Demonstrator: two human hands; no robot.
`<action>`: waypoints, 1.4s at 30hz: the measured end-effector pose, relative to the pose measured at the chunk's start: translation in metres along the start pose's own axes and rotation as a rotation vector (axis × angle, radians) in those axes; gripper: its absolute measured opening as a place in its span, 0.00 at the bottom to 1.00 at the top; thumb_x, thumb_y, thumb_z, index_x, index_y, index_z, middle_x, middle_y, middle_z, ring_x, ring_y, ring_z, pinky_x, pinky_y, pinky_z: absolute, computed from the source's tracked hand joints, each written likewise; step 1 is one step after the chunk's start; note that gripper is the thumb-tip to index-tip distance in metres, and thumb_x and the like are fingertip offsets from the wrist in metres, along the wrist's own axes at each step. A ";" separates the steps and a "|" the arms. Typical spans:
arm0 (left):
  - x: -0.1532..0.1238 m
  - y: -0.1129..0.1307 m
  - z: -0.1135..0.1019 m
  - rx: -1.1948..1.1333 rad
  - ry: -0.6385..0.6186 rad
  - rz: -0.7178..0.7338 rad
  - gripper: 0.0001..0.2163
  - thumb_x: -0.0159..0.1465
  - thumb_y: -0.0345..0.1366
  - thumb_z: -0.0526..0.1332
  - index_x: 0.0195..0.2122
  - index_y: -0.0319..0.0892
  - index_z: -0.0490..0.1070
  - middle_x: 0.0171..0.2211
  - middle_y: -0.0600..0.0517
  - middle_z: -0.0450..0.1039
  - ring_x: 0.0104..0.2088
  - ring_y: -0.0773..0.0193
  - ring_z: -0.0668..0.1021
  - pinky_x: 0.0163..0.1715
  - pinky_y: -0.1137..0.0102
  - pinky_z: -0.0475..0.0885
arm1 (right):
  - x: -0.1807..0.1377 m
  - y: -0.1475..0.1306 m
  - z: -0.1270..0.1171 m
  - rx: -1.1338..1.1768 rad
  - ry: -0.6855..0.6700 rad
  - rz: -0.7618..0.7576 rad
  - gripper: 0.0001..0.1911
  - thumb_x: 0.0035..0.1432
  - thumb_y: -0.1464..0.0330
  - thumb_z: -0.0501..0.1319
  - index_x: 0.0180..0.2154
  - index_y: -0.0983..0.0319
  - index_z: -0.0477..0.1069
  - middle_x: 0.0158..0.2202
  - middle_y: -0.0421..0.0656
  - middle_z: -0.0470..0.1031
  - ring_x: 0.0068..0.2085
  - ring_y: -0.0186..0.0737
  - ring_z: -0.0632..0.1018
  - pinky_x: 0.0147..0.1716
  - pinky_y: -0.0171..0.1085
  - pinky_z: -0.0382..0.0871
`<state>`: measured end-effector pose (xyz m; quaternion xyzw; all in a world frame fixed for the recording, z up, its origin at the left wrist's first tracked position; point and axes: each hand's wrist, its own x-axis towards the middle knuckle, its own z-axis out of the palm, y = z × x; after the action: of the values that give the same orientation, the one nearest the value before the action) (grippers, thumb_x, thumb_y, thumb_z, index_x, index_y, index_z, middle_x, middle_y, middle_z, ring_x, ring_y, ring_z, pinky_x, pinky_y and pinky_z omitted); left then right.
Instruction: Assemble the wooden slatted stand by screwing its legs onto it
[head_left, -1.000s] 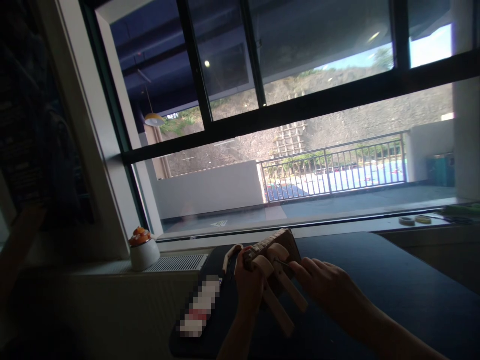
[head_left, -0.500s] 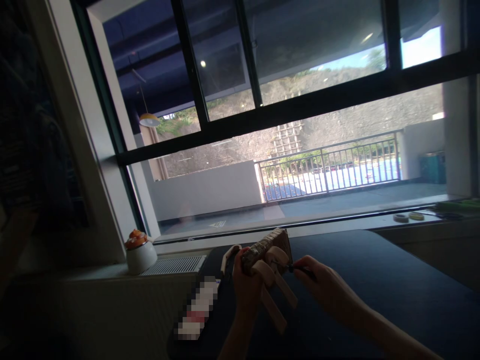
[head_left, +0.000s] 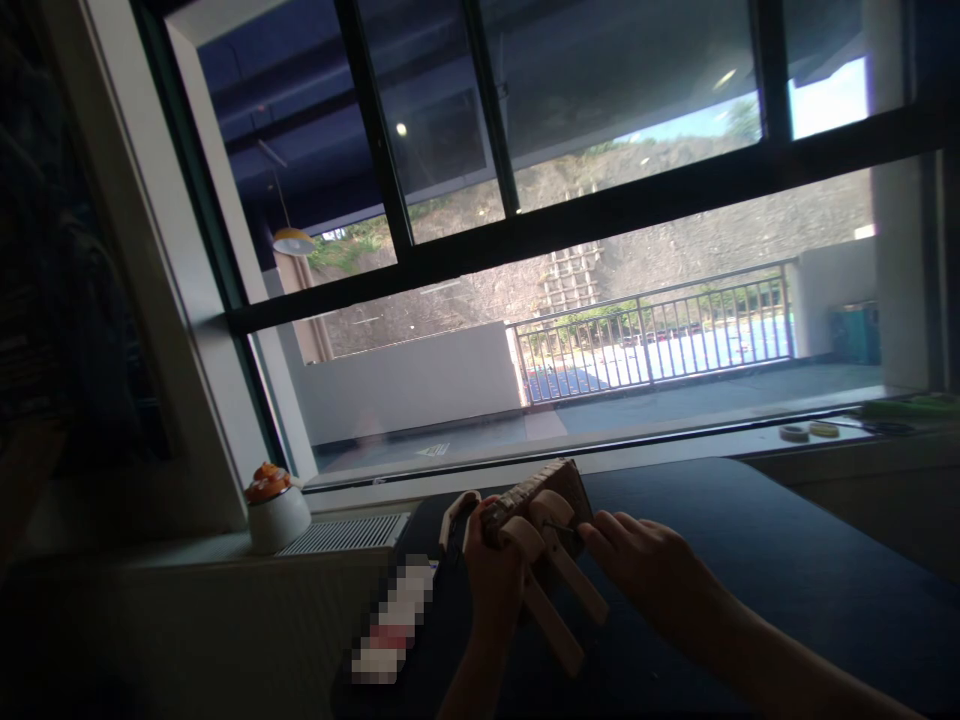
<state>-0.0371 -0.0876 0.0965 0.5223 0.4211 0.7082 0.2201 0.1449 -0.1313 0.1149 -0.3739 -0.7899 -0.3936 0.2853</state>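
Note:
My left hand (head_left: 493, 575) is wrapped round the left end of a brown block (head_left: 531, 490) with a ridged edge, held tilted above the dark table. Two curved wooden pieces (head_left: 551, 620) are attached to its near side and slant down towards me. In my right hand (head_left: 649, 560), closed, is a screwdriver (head_left: 559, 527); its thin shaft points left at the upper part of the farther wooden piece. The fingers hide its handle, and whether the tip sits in a screw is too dark to tell. Just beyond my left hand lies a loose curved wooden piece (head_left: 456, 520).
The dark table (head_left: 720, 520) reaches up to the window sill. A blurred-out flat item (head_left: 394, 620) lies at its left edge. On the sill stand a white pot with an orange top (head_left: 276, 510) and, far right, two tape rolls (head_left: 795, 433). A vent grille (head_left: 345, 533) adjoins the table.
My right hand has turned over, its fingers now covering the screwdriver's dark handle that showed before. The wooden pieces' lower ends have swung slightly right. The whole view has shifted a little.

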 end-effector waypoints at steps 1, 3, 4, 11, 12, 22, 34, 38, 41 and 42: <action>0.000 0.001 0.000 -0.002 0.007 0.008 0.19 0.46 0.30 0.62 0.42 0.38 0.71 0.34 0.48 0.75 0.32 0.59 0.77 0.30 0.70 0.72 | 0.000 0.000 0.002 0.000 -0.007 -0.001 0.17 0.42 0.86 0.52 0.32 0.61 0.61 0.25 0.39 0.68 0.23 0.37 0.70 0.21 0.35 0.51; -0.001 0.003 0.002 -0.004 0.018 0.025 0.19 0.45 0.30 0.63 0.41 0.39 0.71 0.33 0.48 0.75 0.31 0.59 0.77 0.30 0.69 0.72 | 0.000 -0.001 0.005 0.033 -0.039 0.029 0.15 0.45 0.86 0.52 0.31 0.61 0.60 0.24 0.38 0.67 0.22 0.36 0.70 0.20 0.35 0.50; -0.001 0.004 0.003 -0.004 0.022 0.036 0.18 0.45 0.30 0.63 0.40 0.39 0.71 0.32 0.48 0.75 0.31 0.59 0.77 0.29 0.69 0.71 | 0.000 -0.002 0.006 0.067 -0.065 0.064 0.14 0.48 0.85 0.52 0.30 0.61 0.60 0.24 0.38 0.68 0.22 0.35 0.70 0.20 0.35 0.49; -0.005 0.007 0.005 -0.021 0.054 0.069 0.19 0.44 0.30 0.62 0.40 0.38 0.71 0.33 0.47 0.75 0.31 0.60 0.76 0.30 0.70 0.71 | -0.001 -0.002 0.010 0.550 -0.328 0.573 0.06 0.61 0.69 0.52 0.32 0.61 0.65 0.27 0.40 0.75 0.28 0.38 0.76 0.24 0.33 0.55; -0.005 0.007 0.005 -0.023 0.044 0.066 0.19 0.44 0.30 0.61 0.40 0.39 0.70 0.34 0.47 0.75 0.31 0.60 0.76 0.30 0.69 0.71 | -0.001 0.000 0.013 0.638 -0.342 0.630 0.07 0.61 0.67 0.52 0.33 0.61 0.66 0.27 0.40 0.75 0.28 0.38 0.75 0.25 0.33 0.57; 0.001 -0.010 0.002 -0.035 0.008 -0.023 0.20 0.46 0.29 0.62 0.43 0.38 0.71 0.36 0.47 0.75 0.34 0.59 0.77 0.32 0.70 0.72 | 0.002 0.005 0.013 0.734 -0.359 0.568 0.16 0.49 0.76 0.55 0.42 0.61 0.64 0.36 0.41 0.74 0.30 0.35 0.74 0.26 0.31 0.62; 0.000 -0.003 0.000 -0.069 0.006 -0.052 0.22 0.45 0.30 0.63 0.44 0.38 0.70 0.36 0.47 0.75 0.34 0.58 0.78 0.33 0.69 0.73 | -0.002 0.009 0.002 -0.007 -0.095 -0.099 0.17 0.46 0.86 0.52 0.35 0.63 0.64 0.25 0.40 0.67 0.23 0.38 0.69 0.19 0.37 0.50; -0.004 0.002 0.000 -0.055 0.033 -0.002 0.20 0.45 0.31 0.63 0.42 0.38 0.71 0.36 0.46 0.76 0.34 0.58 0.78 0.32 0.69 0.73 | -0.001 0.004 0.002 0.233 -0.279 0.167 0.10 0.54 0.81 0.54 0.34 0.62 0.67 0.27 0.40 0.72 0.25 0.37 0.74 0.21 0.35 0.51; -0.006 0.002 0.000 -0.049 0.034 0.019 0.21 0.45 0.31 0.62 0.43 0.39 0.70 0.39 0.46 0.75 0.37 0.58 0.77 0.35 0.69 0.73 | 0.001 0.001 0.001 0.477 -0.387 0.421 0.07 0.61 0.72 0.53 0.33 0.61 0.68 0.27 0.40 0.75 0.28 0.38 0.76 0.24 0.34 0.53; -0.006 0.001 -0.001 -0.041 0.034 0.024 0.21 0.45 0.31 0.62 0.44 0.39 0.70 0.40 0.46 0.74 0.38 0.57 0.77 0.36 0.69 0.72 | 0.002 0.000 0.002 0.561 -0.396 0.483 0.09 0.62 0.69 0.52 0.32 0.61 0.69 0.27 0.40 0.75 0.28 0.38 0.75 0.24 0.34 0.53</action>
<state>-0.0353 -0.0933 0.0942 0.5106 0.4040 0.7279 0.2150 0.1439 -0.1291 0.1153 -0.5246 -0.7957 -0.0057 0.3027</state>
